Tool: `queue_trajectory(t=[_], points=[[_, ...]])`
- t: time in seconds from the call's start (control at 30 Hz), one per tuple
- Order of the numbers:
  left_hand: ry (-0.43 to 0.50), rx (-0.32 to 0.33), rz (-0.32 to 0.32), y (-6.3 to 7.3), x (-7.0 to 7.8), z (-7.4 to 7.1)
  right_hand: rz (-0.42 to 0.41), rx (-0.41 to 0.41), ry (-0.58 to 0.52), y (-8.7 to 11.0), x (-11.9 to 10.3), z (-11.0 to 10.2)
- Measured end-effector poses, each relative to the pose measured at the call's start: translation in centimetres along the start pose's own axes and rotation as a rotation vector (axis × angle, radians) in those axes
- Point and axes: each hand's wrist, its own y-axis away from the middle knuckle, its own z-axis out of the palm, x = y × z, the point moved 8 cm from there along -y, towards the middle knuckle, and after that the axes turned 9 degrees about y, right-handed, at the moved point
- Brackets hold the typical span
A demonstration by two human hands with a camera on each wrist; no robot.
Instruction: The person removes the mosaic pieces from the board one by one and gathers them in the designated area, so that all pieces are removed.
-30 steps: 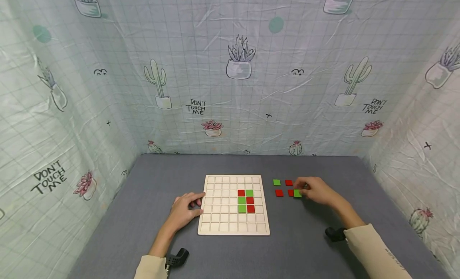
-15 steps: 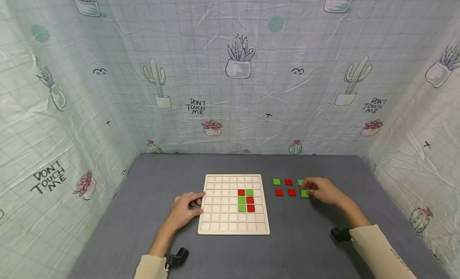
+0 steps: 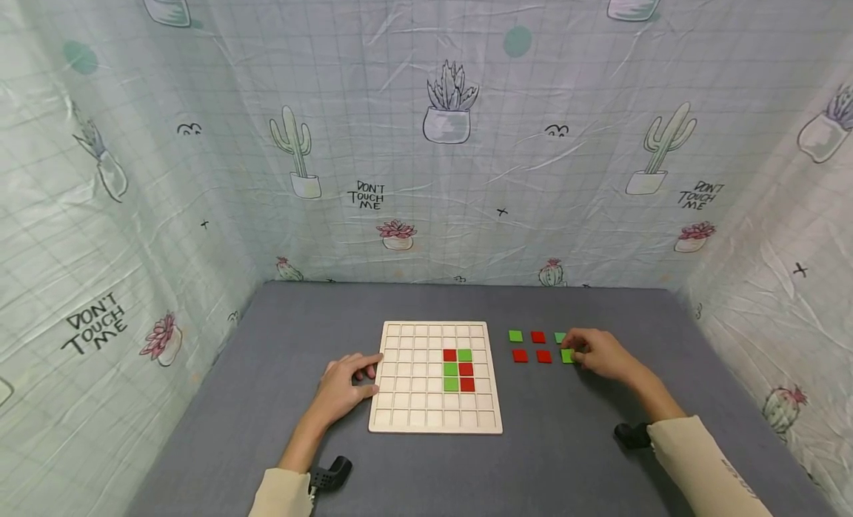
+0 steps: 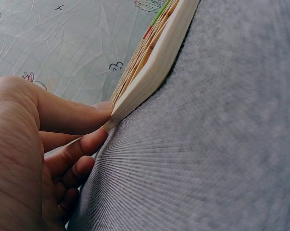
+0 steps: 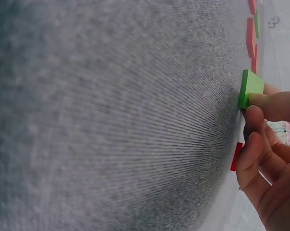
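In the head view, my left hand [image 3: 340, 387] touches the left edge of a pale wooden grid board [image 3: 406, 421] with its thumb and index fingertips spread apart. The left wrist view shows the thumb [image 4: 77, 115] straight against the board's edge [image 4: 154, 72]. Red and green square tiles fill a two-wide block of cells right of the board's middle. To the board's right, my right hand [image 3: 600, 352] pinches a green tile [image 3: 567, 356], whose near face [image 5: 248, 89] shows in the right wrist view. Another green tile [image 3: 560, 338] lies partly covered by this hand.
Loose tiles lie in two rows right of the board: a green tile [image 3: 515, 336], a red tile [image 3: 537, 337] behind, and red tiles [image 3: 520, 356] in front. Another red tile [image 5: 236, 156] shows under the right hand. Printed cloth [image 3: 453, 206] hangs around the grey table [image 3: 320, 309].
My right hand has moved right with the green tile, out from over a red tile, which now shows fully. A green tile behind has come into view. My left hand stays put.
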Motion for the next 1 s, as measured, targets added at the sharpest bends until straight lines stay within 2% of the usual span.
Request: queue_trajectory(t=[0.5,0.77,1.0], points=[[0.000,0.002,0.001,-0.03,0.13,0.10,0.031,-0.022,-0.010,0.39,-0.08,0.23],[0.004,0.008,0.005,-0.05,0.09,0.12,0.041,-0.009,0.052,0.55,-0.18,0.06],[0.006,0.021,0.024,-0.08,0.03,0.06,0.047,0.001,0.047,0.62,-0.06,0.01]])
